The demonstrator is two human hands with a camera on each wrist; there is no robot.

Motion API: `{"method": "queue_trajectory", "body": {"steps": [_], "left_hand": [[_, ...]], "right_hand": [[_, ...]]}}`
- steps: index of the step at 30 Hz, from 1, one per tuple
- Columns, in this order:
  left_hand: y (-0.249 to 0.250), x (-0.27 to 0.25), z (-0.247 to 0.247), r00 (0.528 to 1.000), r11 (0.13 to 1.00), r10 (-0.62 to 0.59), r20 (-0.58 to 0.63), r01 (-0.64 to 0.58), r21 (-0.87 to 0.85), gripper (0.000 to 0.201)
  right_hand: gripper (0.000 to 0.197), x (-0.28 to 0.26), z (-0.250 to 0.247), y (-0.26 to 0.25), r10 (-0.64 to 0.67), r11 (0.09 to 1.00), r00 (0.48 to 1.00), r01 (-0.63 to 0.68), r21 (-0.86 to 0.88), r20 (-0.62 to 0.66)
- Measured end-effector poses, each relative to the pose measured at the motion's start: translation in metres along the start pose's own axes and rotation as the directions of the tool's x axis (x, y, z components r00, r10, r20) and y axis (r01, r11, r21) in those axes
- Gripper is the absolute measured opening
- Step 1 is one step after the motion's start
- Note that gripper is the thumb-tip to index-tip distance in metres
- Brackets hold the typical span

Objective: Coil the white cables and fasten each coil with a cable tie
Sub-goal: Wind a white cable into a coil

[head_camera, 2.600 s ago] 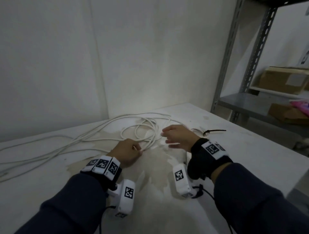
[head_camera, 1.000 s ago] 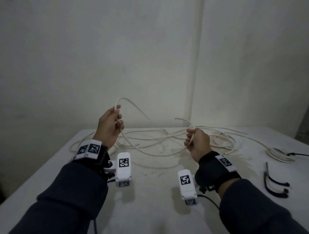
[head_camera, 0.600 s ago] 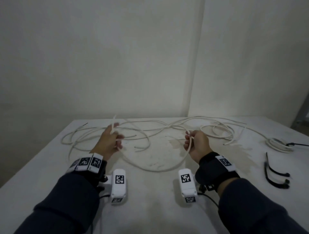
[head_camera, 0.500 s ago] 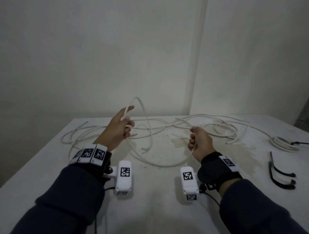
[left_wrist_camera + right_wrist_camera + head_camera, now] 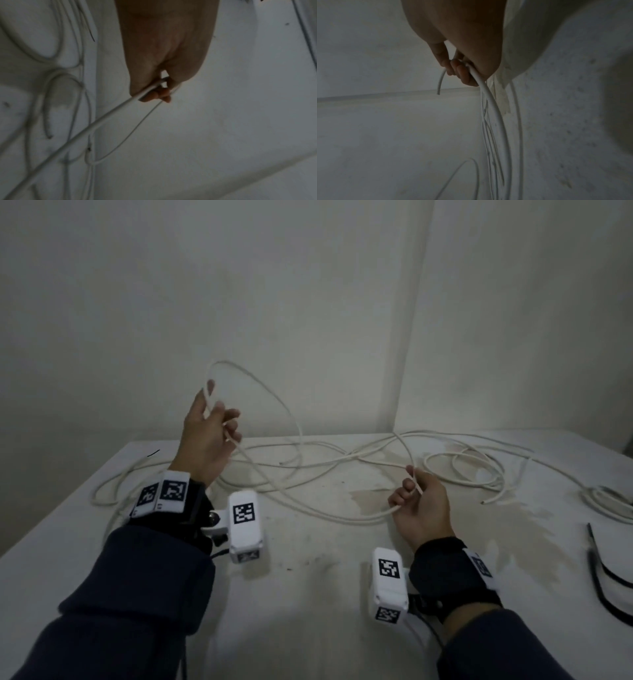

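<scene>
Loose white cable sprawls over the white table. My left hand is raised above the table's left side and pinches a strand of it, from which a tall loop arcs up and right. My right hand is low at the centre right, fingers curled round the same cable near its short free end. A slack run sags on the table between both hands. Two black cable ties lie at the right edge.
A small wound white coil lies at the far right, above the ties. More cable loops lie behind my right hand and at the far left. Bare walls meet in a corner behind the table. A pale stain marks the table near my right hand.
My left hand has risen higher with the strand, drawing the loop taller. My right hand keeps its grip and has stayed low near the same spot.
</scene>
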State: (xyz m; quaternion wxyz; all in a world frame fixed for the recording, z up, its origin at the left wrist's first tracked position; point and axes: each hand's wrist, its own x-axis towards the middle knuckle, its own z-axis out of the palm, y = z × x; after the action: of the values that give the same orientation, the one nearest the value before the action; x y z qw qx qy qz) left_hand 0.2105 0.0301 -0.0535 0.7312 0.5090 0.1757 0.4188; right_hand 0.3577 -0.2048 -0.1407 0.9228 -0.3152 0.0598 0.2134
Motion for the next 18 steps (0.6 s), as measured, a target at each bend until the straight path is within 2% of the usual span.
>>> {"method": "queue_trajectory", "body": {"steps": [2, 4, 5, 7, 8, 10, 11, 12, 13, 14, 16, 18], "left_hand": [[-0.019, 0.007, -0.022, 0.986, 0.974, -0.126, -0.106, 0.143, 0.178, 0.036], [-0.033, 0.011, -0.04, 0.945, 0.865, -0.242, -0.22, 0.313, 0.392, 0.064], [-0.036, 0.009, -0.045, 0.924, 0.786, -0.253, -0.288, 0.37, 0.495, 0.079], [-0.037, -0.003, -0.046, 0.909, 0.621, -0.16, -0.384, 0.395, 0.677, 0.087], [-0.036, -0.014, -0.042, 0.916, 0.579, -0.095, -0.39, 0.37, 0.727, 0.083], [-0.035, -0.036, -0.032, 0.939, 0.594, 0.001, -0.345, 0.277, 0.755, 0.062], [-0.036, -0.046, -0.027, 0.957, 0.629, -0.011, -0.291, 0.233, 0.742, 0.046], [-0.037, -0.057, -0.022, 0.975, 0.677, -0.073, -0.21, 0.203, 0.708, 0.029], [-0.039, -0.068, -0.017, 0.973, 0.717, -0.19, -0.129, 0.227, 0.659, 0.019], [-0.041, -0.078, -0.013, 0.943, 0.732, -0.327, -0.065, 0.296, 0.613, 0.023], [-0.047, -0.094, -0.005, 0.827, 0.686, -0.562, 0.017, 0.454, 0.568, 0.034], [-0.054, -0.102, -0.001, 0.712, 0.61, -0.698, 0.077, 0.535, 0.584, 0.038]], "right_hand": [[0.011, 0.006, -0.001, 0.007, 0.016, 0.999, 1.0, -0.015, 0.046, -0.024], [0.013, 0.011, -0.003, 0.011, 0.015, 0.996, 0.999, -0.011, 0.088, -0.041], [0.015, 0.013, -0.003, 0.011, 0.007, 0.995, 0.999, -0.002, 0.096, -0.046], [0.018, 0.012, -0.005, 0.011, 0.006, 0.995, 0.999, -0.001, 0.099, -0.05], [0.019, 0.011, -0.005, 0.012, 0.018, 0.994, 0.999, -0.013, 0.108, -0.05], [0.02, 0.008, -0.006, 0.012, 0.05, 0.986, 0.998, -0.042, 0.164, -0.047], [0.019, 0.005, -0.007, 0.011, 0.063, 0.978, 0.997, -0.053, 0.2, -0.043], [0.019, 0.001, -0.007, 0.011, 0.075, 0.97, 0.996, -0.063, 0.233, -0.041], [0.018, -0.002, -0.007, 0.01, 0.087, 0.962, 0.995, -0.074, 0.261, -0.041], [0.019, -0.006, -0.007, 0.01, 0.102, 0.954, 0.994, -0.086, 0.288, -0.04], [0.022, -0.012, -0.009, 0.012, 0.145, 0.933, 0.989, -0.128, 0.337, -0.027], [0.023, -0.019, -0.011, 0.016, 0.194, 0.909, 0.981, -0.176, 0.378, -0.009]]}}
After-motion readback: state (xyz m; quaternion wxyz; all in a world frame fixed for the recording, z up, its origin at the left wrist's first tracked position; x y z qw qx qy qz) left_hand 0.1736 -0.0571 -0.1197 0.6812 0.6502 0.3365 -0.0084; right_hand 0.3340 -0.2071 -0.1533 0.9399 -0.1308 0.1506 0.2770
